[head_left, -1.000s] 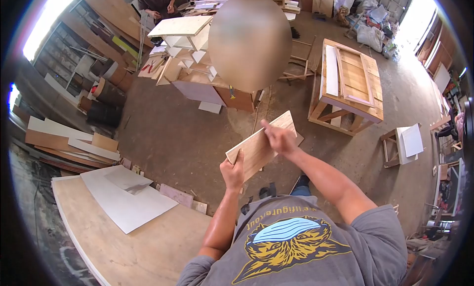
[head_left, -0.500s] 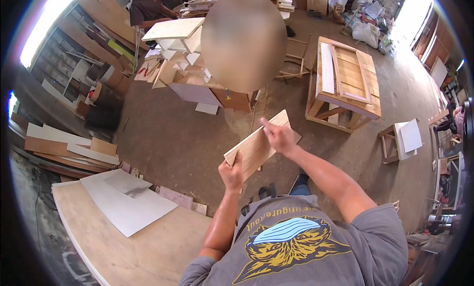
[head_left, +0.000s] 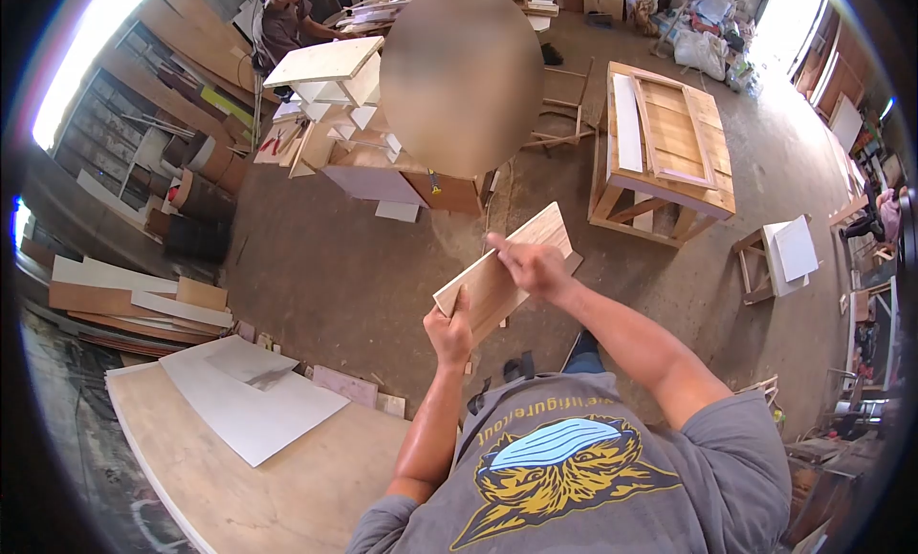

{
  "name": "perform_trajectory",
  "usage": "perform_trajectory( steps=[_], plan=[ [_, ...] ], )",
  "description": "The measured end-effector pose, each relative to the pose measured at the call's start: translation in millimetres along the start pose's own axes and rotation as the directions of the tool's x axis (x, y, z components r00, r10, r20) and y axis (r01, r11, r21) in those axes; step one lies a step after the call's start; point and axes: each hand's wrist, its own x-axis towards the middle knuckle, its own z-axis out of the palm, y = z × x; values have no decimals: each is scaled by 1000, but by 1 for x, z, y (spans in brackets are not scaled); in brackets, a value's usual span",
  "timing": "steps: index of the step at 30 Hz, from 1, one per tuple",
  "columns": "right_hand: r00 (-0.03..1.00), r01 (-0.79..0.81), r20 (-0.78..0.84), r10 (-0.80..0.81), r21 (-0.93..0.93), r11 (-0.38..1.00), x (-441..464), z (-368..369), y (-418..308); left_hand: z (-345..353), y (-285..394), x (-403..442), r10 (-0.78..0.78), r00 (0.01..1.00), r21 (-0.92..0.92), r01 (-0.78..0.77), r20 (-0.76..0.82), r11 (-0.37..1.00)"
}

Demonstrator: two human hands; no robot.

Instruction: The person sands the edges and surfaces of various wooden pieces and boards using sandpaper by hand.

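A pale wooden board (head_left: pixel 549 231) is held up tilted in front of my body, its long edge facing up and to the left. My left hand (head_left: pixel 448 334) grips the board's lower left end, with the thumb on the near face. Over the upper long edge lies my right hand (head_left: pixel 535 269), its fingers curled and one finger reaching along that edge. Whatever may be under the right fingers is hidden.
Left of me, a large board surface (head_left: pixel 382 458) carries a white sheet (head_left: pixel 258 411). Ahead stand a wooden cabinet (head_left: pixel 445 193) and a wooden worktable (head_left: pixel 724 162) holding a frame. A small stool (head_left: pixel 755 267) is at right. Another person (head_left: pixel 282 28) works at back left.
My right hand has slid a little left along the board's upper edge. The left hand keeps its grip, and the view has shifted slightly.
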Motion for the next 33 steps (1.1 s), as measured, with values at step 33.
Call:
perform_trajectory(
  steps=[33],
  plan=[
    [943, -314, -131, 305, -52, 948, 30, -15, 50, -14, 1, 1, 10, 1000, -40, -10, -14, 999]
  ],
)
